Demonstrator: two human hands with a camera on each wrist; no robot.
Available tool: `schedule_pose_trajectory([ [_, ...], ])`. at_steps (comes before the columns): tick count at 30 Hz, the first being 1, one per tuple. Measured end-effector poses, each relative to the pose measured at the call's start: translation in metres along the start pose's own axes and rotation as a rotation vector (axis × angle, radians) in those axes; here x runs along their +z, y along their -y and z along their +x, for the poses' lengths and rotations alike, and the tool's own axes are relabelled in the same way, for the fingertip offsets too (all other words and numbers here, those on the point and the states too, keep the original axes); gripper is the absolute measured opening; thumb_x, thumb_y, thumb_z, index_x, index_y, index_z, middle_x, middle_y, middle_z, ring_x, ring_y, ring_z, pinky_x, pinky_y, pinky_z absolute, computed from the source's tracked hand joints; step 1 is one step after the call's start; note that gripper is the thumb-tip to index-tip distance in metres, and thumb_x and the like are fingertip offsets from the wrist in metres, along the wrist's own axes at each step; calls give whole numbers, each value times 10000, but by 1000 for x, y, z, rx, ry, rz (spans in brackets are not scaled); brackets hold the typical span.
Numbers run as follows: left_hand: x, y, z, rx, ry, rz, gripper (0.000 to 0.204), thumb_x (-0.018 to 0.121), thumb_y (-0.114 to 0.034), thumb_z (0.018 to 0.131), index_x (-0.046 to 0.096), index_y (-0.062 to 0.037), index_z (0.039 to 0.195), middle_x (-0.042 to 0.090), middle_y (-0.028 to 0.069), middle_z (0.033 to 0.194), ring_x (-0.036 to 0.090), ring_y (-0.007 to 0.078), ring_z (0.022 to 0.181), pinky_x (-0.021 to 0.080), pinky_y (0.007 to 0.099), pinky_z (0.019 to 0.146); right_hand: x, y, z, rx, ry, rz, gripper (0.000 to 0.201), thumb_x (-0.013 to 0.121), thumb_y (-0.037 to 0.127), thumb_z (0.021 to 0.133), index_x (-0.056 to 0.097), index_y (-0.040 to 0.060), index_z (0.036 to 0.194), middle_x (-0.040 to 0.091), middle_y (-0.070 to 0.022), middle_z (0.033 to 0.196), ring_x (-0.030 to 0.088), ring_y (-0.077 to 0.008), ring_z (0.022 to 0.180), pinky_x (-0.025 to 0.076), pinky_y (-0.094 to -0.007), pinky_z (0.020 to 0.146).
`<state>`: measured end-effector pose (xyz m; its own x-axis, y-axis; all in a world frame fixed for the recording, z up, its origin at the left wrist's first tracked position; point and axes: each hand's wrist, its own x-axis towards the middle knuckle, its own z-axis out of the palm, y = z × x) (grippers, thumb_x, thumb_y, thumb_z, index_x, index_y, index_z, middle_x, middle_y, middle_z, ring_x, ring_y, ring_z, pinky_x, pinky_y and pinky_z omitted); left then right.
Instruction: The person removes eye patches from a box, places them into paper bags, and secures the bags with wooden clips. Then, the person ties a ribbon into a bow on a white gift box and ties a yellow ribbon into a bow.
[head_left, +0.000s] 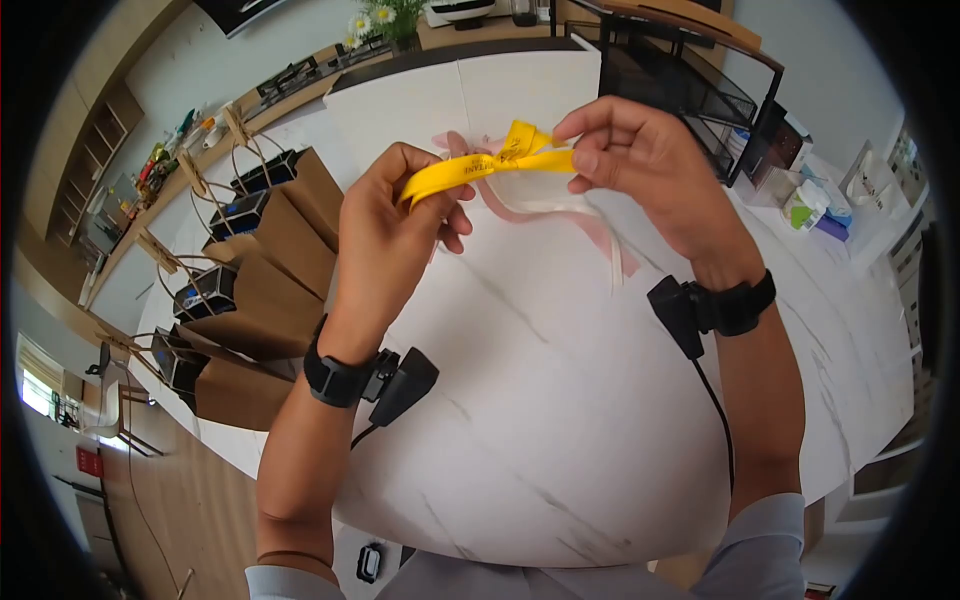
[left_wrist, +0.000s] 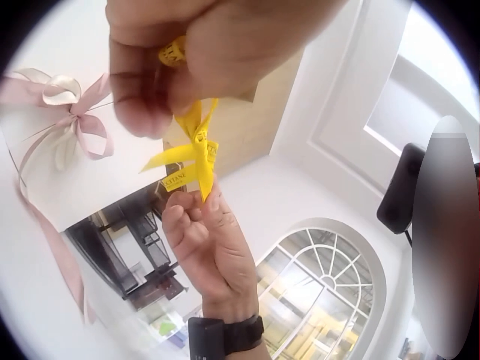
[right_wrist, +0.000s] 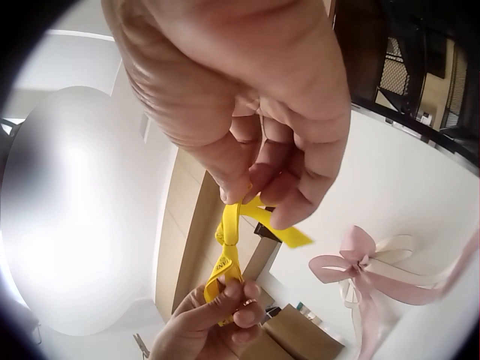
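A yellow ribbon [head_left: 450, 176] with dark lettering is stretched between both hands, with a knot or loop near its middle. My left hand [head_left: 385, 225] grips one end, fingers curled round it. The thumb and index finger of my right hand [head_left: 650, 165] pinch the other end. In the left wrist view the ribbon [left_wrist: 199, 146] hangs between the hands with a loose tail. Under the ribbon, a pink and white bow [right_wrist: 360, 266] lies on a white surface.
Brown paper bags [head_left: 270, 300] with twine handles and wooden clips stand in a row at the left of the marbled table [head_left: 560, 400]. A black mesh rack [head_left: 690, 85] is at the back right, with small packets [head_left: 815, 210] nearby. Flowers [head_left: 385, 20] stand behind.
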<state>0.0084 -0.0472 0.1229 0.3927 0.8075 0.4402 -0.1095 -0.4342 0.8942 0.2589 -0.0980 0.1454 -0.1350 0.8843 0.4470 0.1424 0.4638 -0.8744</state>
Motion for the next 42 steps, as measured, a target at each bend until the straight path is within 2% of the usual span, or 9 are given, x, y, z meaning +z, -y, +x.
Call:
schedule_pose_trajectory([
  [7, -10, -2, 1, -74, 57, 105, 142, 656, -93, 1003, 657, 28, 1078, 706, 79, 908, 666, 107, 726, 543, 240, 622, 14, -5, -8, 206, 87, 161, 428, 592, 100, 1003, 454, 2, 1396, 605, -41, 943, 664, -135, 827, 572, -312, 818],
  [17, -5, 11, -6, -274, 99, -103, 135, 679, -51, 973, 667, 16, 1089, 707, 79, 900, 656, 114, 730, 556, 251, 659, 22, -11, -21, 370, 67, 301, 506, 598, 110, 995, 397, -22, 1440, 673, -110, 972, 683, -165, 799, 596, -350, 792],
  [20, -4, 16, -8, -223, 118, -105, 144, 698, -15, 947, 671, 18, 1084, 711, 79, 907, 641, 109, 751, 538, 245, 673, 24, -10, -21, 366, 94, 158, 575, 663, 164, 986, 388, -33, 1451, 671, -110, 964, 676, -156, 785, 574, -321, 756],
  [22, -7, 13, -6, -202, 134, -92, 182, 712, -3, 930, 665, 21, 1104, 711, 79, 907, 630, 104, 757, 524, 242, 677, 15, -11, -20, 406, 254, -392, 669, 719, 193, 967, 360, -8, 1494, 678, -114, 1108, 678, -194, 903, 546, -325, 849],
  [24, -13, 9, -7, -182, 147, -81, 222, 727, 8, 913, 659, 24, 1124, 710, 78, 906, 618, 99, 763, 510, 239, 680, 12, -16, -20, 321, 209, -544, 713, 796, 189, 902, 407, 18, 1475, 669, -119, 1153, 674, -219, 971, 535, -323, 859],
  [28, -13, -5, -7, -289, 259, -27, 389, 759, 11, 879, 601, 18, 1234, 708, 81, 909, 600, 86, 761, 486, 230, 675, 20, -23, -21, -239, 94, -778, 804, 852, 338, 817, 466, 37, 1454, 669, -205, 1149, 652, -301, 1085, 505, -412, 932],
  [31, -11, -7, -4, -327, 315, 60, 453, 767, 12, 874, 562, 7, 1277, 703, 78, 933, 599, 84, 761, 483, 225, 672, 55, 5, -16, 111, 251, -357, 717, 843, 172, 852, 457, 41, 1442, 678, -111, 1056, 667, -199, 1015, 530, -350, 903],
  [34, -9, -7, -7, -293, 308, 88, 460, 767, 5, 884, 541, -5, 1284, 697, 72, 953, 600, 87, 762, 480, 221, 668, 59, -13, -13, 184, 198, -101, 632, 799, 154, 883, 484, -37, 1397, 714, -162, 1006, 703, -188, 924, 544, -308, 786],
  [42, -11, 1, -8, -285, 245, 65, 429, 757, -25, 914, 525, 7, 1273, 690, 67, 957, 624, 95, 792, 490, 230, 698, 65, -21, -13, 187, 95, 24, 417, 673, 69, 987, 480, -22, 1345, 668, -103, 1069, 696, -135, 945, 550, -257, 841],
])
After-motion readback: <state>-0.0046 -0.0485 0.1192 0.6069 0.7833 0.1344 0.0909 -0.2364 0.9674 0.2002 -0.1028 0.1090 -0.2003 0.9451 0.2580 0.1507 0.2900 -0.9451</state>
